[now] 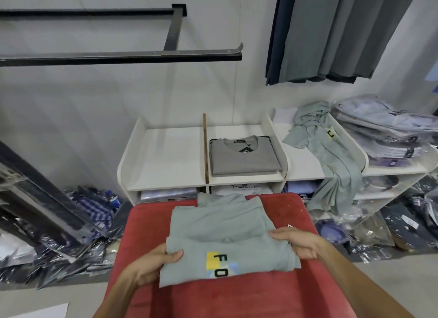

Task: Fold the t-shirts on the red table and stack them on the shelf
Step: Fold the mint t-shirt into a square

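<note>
We see the white shelf [166, 166] behind the red table [237, 294], its top split by upright dividers into open bays: the left bay holds nothing we can make out, the middle bay holds a folded grey t-shirt [244, 157] with a black tag at the collar, and the next bay to the right holds an unfolded pale green t-shirt [331, 156] that spills over the front edge and hangs down; the far right bay carries a pile of bagged shirts [388, 130]. The lower compartments hold more packed garments, mostly hidden behind the table. On the table lies the half-folded pale green t-shirt [220, 225], its near part doubled over so a yellow and blue print shows, the letters partly cut by the fold. The left hand [156, 262] grips the fold's left edge, thumb on top and fingers tucked under; the right hand [296, 243] pinches the right edge likewise. Plastic-wrapped clothing [71, 237] crowds the floor on both sides, its contents too blurred to read
</note>
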